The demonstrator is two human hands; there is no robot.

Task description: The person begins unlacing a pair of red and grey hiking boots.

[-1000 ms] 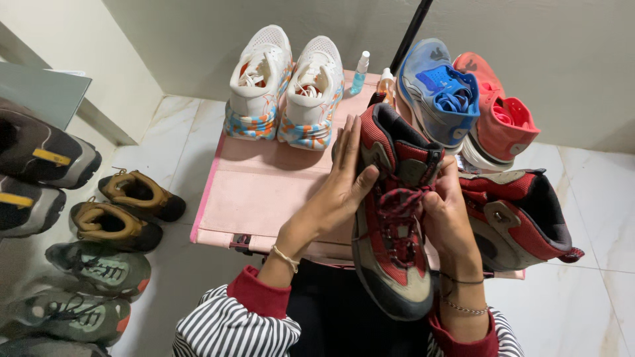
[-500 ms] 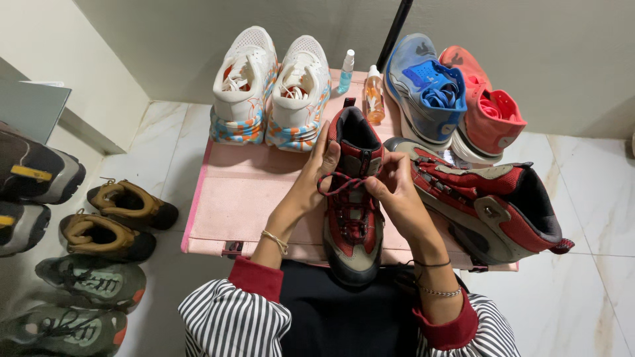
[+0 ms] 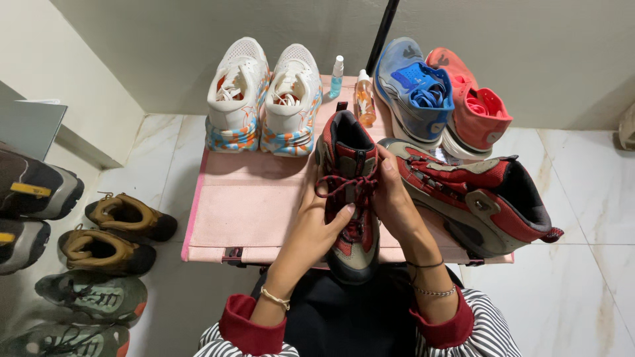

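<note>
Centrally, a red and grey hiking boot point(image 3: 349, 198) lies on the pink table point(image 3: 251, 205), toe toward the person, with both hands closed on it. The left hand point(image 3: 316, 228) pinches the dark red laces point(image 3: 344, 187) from the left side, and the right hand point(image 3: 391, 198) grips the laces and the boot's right flank. Its matching boot point(image 3: 476, 198) lies tipped on its side just beside the right hand, crowding that edge. Behind stand a pair of white sneakers point(image 3: 264, 99), two small spray bottles point(image 3: 354, 89), and a blue shoe point(image 3: 415, 92) beside a coral one point(image 3: 473, 106). Brown boots point(image 3: 116, 231) sit on the floor to the left.
</note>
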